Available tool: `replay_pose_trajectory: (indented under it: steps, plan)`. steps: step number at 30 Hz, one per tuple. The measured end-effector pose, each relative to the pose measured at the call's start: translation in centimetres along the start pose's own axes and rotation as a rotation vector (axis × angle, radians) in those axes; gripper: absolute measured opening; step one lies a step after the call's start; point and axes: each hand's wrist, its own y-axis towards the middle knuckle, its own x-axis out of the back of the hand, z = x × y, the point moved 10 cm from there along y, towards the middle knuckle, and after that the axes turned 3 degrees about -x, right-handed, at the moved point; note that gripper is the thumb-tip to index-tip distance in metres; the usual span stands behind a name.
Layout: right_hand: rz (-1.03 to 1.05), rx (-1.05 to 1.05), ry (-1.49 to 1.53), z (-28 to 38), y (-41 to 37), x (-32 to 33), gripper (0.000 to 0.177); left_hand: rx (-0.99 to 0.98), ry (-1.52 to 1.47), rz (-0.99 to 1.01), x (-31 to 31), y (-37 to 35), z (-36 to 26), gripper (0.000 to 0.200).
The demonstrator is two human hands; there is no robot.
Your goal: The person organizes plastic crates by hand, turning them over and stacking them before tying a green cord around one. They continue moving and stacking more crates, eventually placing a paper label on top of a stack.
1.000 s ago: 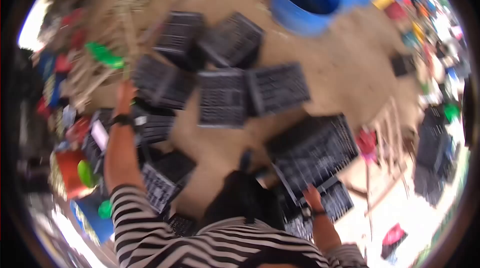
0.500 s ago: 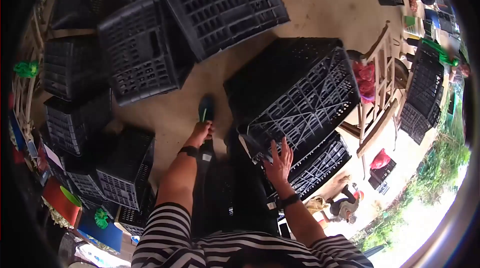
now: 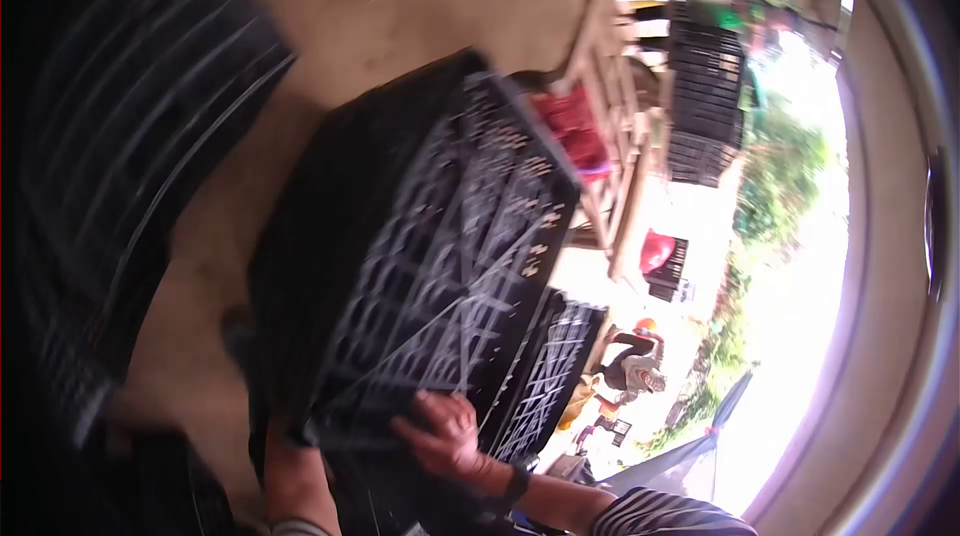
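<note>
Head view, heavily motion-blurred: a large black lattice-walled plastic crate (image 3: 430, 236) fills the middle of the frame, tilted, with its ribbed side towards the camera. It is off the floor, just in front of the person's body. The right hand (image 3: 440, 433) is at the crate's lower edge with its fingers (image 3: 412, 428) curled against the rim, grasping it. A dark band sits on that wrist, and a striped sleeve (image 3: 655, 516) shows behind it. The left hand (image 3: 288, 439) meets the crate's lower left corner. It is blurred and partly covered by the crate, so I cannot tell whether its fingers are clenched.

Just beside the held crate, lower right, lies a second black latticed crate (image 3: 555, 366), partly hidden by it. A smeared dark crate (image 3: 130, 166) takes up the left side over the brown dirt floor (image 3: 400, 6). Beyond the crate's upper right corner stands a pale wooden frame (image 3: 610, 86) with a red bundle (image 3: 575, 126) against it. Further off is a stack of black crates (image 3: 705, 106). Well apart, in bright sunlight, another person (image 3: 635, 361) crouches on the ground near a red bag (image 3: 655, 251), with green bushes (image 3: 780, 176) behind.
</note>
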Motion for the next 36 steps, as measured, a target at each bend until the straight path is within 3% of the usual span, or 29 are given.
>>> replay_pose_trajectory:
  steps: [14, 29, 31, 36]
  plan:
    - [-0.007, -0.009, -0.002, 1.4, 0.7, 1.8, 0.044, -0.004, -0.007, -0.183, 3.1, -2.9, -2.1, 0.022]
    - [0.029, 0.055, 0.110, 8.1, 1.5, 6.0, 0.052, -0.054, -0.110, -0.402, 5.1, -8.7, -3.3, 0.022]
    - [-0.011, 0.064, 0.138, 10.2, 2.0, 8.7, 0.036, -0.062, -0.131, -0.432, 5.1, -10.4, -3.2, 0.022]
    - [0.153, 0.050, 0.156, 11.4, 2.1, 9.6, 0.050, -0.121, -0.157, -0.540, 5.6, -15.2, -4.5, 0.023]
